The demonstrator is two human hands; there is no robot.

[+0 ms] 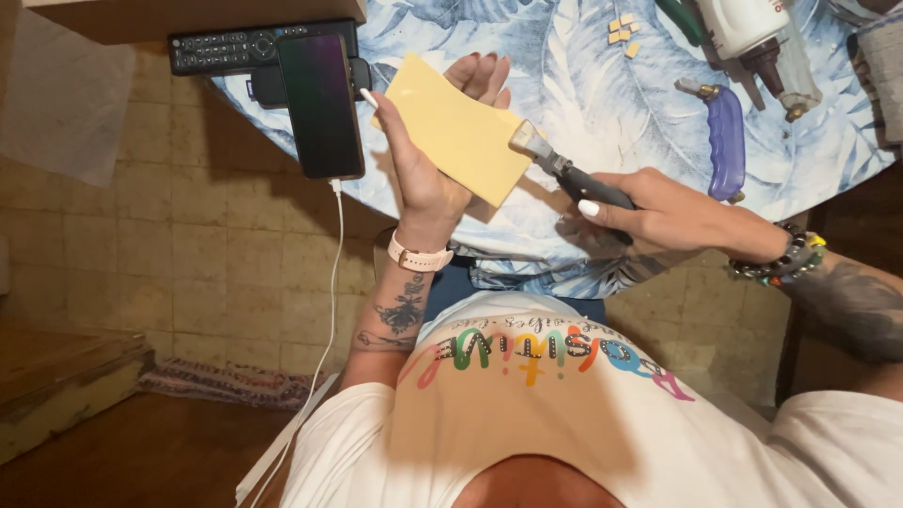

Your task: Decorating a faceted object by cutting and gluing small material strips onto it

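My left hand (428, 165) holds a flat yellow rectangular sheet (455, 129) above the edge of a table covered in a blue leaf-print cloth (583, 94). My right hand (658, 214) grips the dark handle of a pair of pliers (564, 171), and its metal jaws bite the sheet's right edge. A pale watch sits on my left wrist and a beaded bracelet on my right.
A smartphone (322, 103) on a white cable (331, 282) overhangs the table edge beside a black remote control (235, 49). Small yellow pieces (623, 33), a purple-handled tool (725, 141) and a white bottle-like tool (764, 42) lie on the cloth. Tiled floor lies below at left.
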